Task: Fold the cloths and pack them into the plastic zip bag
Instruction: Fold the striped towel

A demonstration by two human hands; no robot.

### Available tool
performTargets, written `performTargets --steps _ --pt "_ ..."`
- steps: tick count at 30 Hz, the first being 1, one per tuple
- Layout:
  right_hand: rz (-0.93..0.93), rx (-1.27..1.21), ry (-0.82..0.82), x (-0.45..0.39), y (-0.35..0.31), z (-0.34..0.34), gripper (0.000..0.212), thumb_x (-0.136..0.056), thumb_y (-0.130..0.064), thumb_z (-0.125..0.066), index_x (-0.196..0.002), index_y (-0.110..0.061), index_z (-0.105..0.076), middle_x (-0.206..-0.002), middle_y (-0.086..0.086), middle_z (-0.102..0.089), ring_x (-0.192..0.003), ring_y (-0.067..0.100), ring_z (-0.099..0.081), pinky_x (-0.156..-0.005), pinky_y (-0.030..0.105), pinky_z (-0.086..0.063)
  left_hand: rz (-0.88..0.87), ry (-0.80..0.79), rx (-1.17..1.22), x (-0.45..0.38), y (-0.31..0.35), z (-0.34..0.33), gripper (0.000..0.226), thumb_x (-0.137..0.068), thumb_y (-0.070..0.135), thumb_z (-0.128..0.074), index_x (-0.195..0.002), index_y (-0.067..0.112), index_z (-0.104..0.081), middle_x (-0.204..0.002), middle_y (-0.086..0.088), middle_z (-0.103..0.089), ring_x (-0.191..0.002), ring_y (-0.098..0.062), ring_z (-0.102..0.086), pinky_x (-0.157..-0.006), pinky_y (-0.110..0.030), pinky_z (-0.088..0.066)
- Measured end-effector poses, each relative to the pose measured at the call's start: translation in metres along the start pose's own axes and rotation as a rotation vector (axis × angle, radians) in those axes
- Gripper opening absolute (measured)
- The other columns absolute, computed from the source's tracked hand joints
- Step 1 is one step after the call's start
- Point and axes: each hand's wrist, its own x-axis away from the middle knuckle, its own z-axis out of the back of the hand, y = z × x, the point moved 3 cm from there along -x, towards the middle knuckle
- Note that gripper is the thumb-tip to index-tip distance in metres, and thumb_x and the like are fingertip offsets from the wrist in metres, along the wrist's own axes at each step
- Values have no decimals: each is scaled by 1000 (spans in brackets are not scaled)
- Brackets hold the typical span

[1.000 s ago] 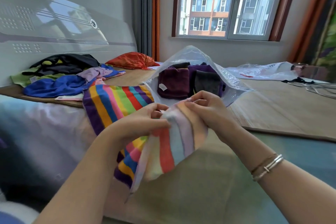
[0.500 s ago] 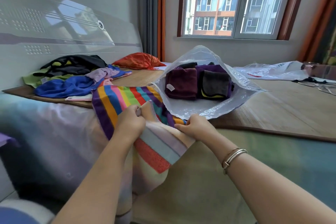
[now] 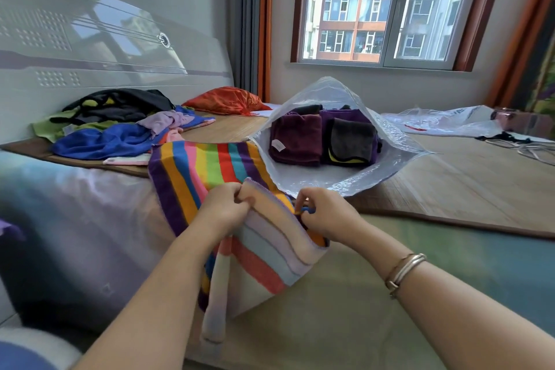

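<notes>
— Where is all this happening?

— Bedroom, seen from the head camera: a bed (image 3: 345, 324) with a pale green and lilac cover near us, a woven straw mat (image 3: 450, 177) over its far half, a glossy grey headboard (image 3: 90, 48) on the left, and a window (image 3: 387, 6) in the far wall looking out on apartment blocks.

— And the cloth being folded?

— A towel with rainbow stripes (image 3: 210, 165) lies over the near edge of the mat, its paler reverse side turned up and draped down toward us. The left hand (image 3: 223, 209) has its fingers curled round a raised fold of that towel. The right hand (image 3: 326, 213), a metal bangle (image 3: 404, 272) on its wrist, pinches the towel's edge a little to the right.

— The bag?

— A clear plastic zip bag (image 3: 399, 141) stands gaping just beyond the hands, touching the towel's far right corner. Inside are a folded maroon cloth (image 3: 295, 141), a folded dark grey cloth with yellow trim (image 3: 351, 141) and a purple cloth (image 3: 342, 114) behind them.

— Anything else waiting?

— Far left on the mat sits a heap of unfolded cloths (image 3: 120, 123) in blue, black, green and lilac, an orange satin pillow (image 3: 228, 99) behind it, and a second flat plastic bag (image 3: 444, 120) far right.
</notes>
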Motion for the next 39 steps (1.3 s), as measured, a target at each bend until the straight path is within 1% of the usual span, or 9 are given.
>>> performTargets --steps 4,8,12,20,27,30,33,36,39 --pt "-84 133 15 23 22 31 11 -73 -16 -54 -65 -22 -56 -71 -7 -56 -75 17 -54 -54 27 -35 -170 20 -28 -1 17 -13 22 -91 17 -61 -88 -5 -61 -107 -2 -59 -103 -24 -54 -87 -33 -40" --pt "-281 433 70 44 55 63 16 -74 -34 -50 -74 -19 -56 -87 3 -61 -80 26 -54 -58 26 -33 -171 -35 -57 -1 35 -36 31 -91 18 -60 -65 12 -42 -72 -2 -49 -82 -30 -51 -72 -37 -38" --pt "-393 628 58 46 87 70 31 -88 -37 -51 -109 -16 -59 -119 8 -58 -112 29 -51 -77 33 -40 -101 -155 -101 -1 43 -68 32 -94 19 -52 -67 19 -35 -69 4 -43 -77 -25 -44 -67 -33 -32" --pt "-278 246 158 9 79 39 39 -89 -37 -49 -109 -4 -58 -116 16 -58 -108 34 -51 -88 38 -43 -70 -170 -88 -2 42 -90 32 -93 12 -51 -66 20 -37 -70 4 -42 -76 -21 -44 -64 -30 -30" --pt "-357 259 177 -16 75 17 61 -91 -51 -55 -132 -5 -47 -135 16 -44 -124 35 -39 -101 39 -35 -35 -168 17 -6 38 -88 16 -91 14 -56 -79 3 -57 -75 -4 -51 -73 -21 -48 -61 -31 -33" --pt "-360 203 141 -20 77 15 42 -92 -39 -57 -120 -9 -57 -130 14 -50 -121 34 -40 -98 38 -37 -46 -152 22 -6 37 -86 24 -90 13 -57 -68 10 -48 -68 -1 -46 -70 -20 -44 -57 -31 -30" --pt "-212 129 161 -18 70 18 7 -84 -23 -60 -83 -17 -58 -108 8 -54 -108 31 -45 -86 31 -40 -103 -137 25 -4 42 -83 19 -89 13 -59 -74 0 -57 -76 -7 -54 -74 -21 -48 -57 -29 -30" --pt "-5 -178 141 -1 58 30 30 -76 -7 -62 -59 -18 -39 -88 3 -58 -87 19 -53 -67 19 -37 -221 -108 58 -1 53 -79 21 -89 15 -61 -88 -6 -65 -100 -13 -57 -90 -23 -52 -68 -28 -33" --pt "42 -541 -8 23 56 46 41 -77 11 -53 -55 -15 -31 -83 5 -69 -74 0 -60 -64 21 -39 -322 -77 131 6 69 -76 21 -90 19 -63 -89 -1 -68 -118 -1 -50 -109 -18 -43 -93 -29 -36"
